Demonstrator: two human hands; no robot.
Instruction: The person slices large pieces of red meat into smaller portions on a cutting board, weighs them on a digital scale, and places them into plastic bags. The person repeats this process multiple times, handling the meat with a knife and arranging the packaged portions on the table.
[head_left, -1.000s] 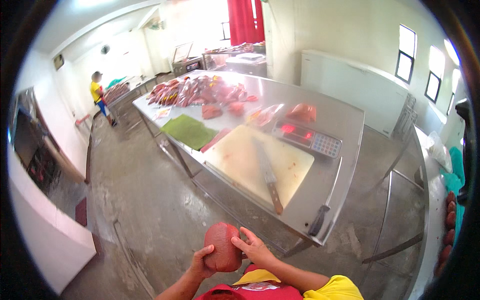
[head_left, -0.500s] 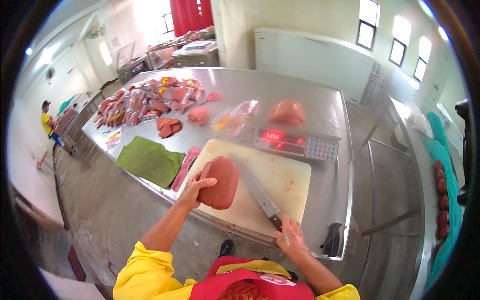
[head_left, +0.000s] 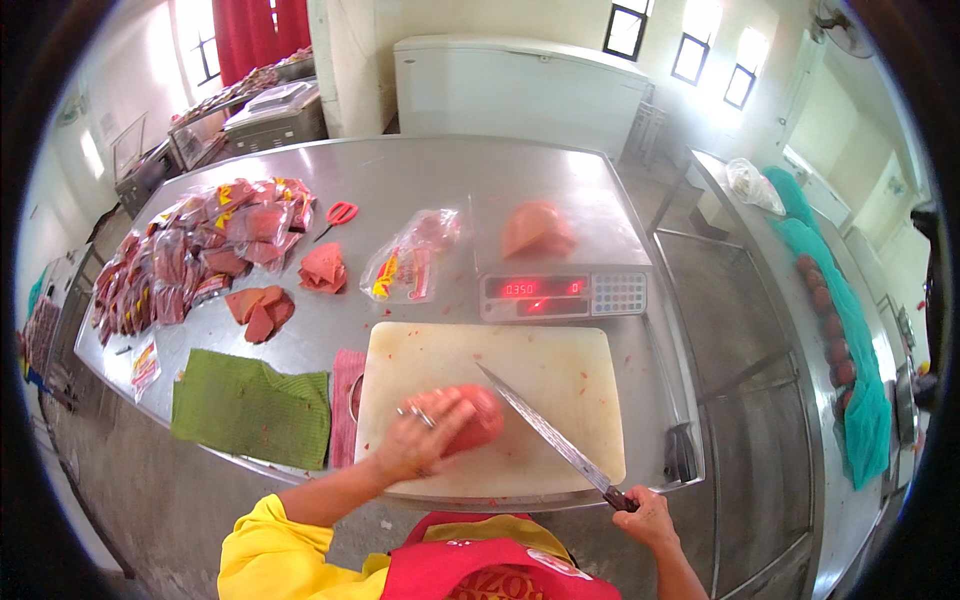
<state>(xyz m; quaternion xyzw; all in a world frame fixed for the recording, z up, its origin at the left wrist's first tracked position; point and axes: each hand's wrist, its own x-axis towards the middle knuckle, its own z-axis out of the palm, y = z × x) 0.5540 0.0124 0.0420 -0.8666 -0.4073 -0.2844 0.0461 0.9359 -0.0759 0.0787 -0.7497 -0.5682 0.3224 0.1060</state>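
On the white cutting board [head_left: 560, 355], my left hand [head_left: 425, 435] rests over a block of pinkish-red ham [head_left: 478, 420], its fingers wrapped round the far side and hiding part of it. In my right hand [head_left: 650, 517] is the dark handle of a long knife [head_left: 550, 432]. The blade points away and to the left over the board, its tip apart from the ham. Beyond the board, several ham slices [head_left: 538, 230] lie on the plate of a digital scale [head_left: 565, 297] with a lit red display.
Packed meat slices [head_left: 215, 235] are heaped on the left of the steel table [head_left: 400, 165]. Nearer are loose slices [head_left: 262, 312], a green cloth [head_left: 250, 405] and a pink cloth [head_left: 347, 410]. Red scissors [head_left: 338, 218] and a plastic bag [head_left: 410, 255] lie farther back. A black-handled tool [head_left: 681, 453] sits at the right edge.
The ham has come down from in front of me onto the board, with my left hand now over it. My right hand has lifted the knife and shifted right. My view has turned right.
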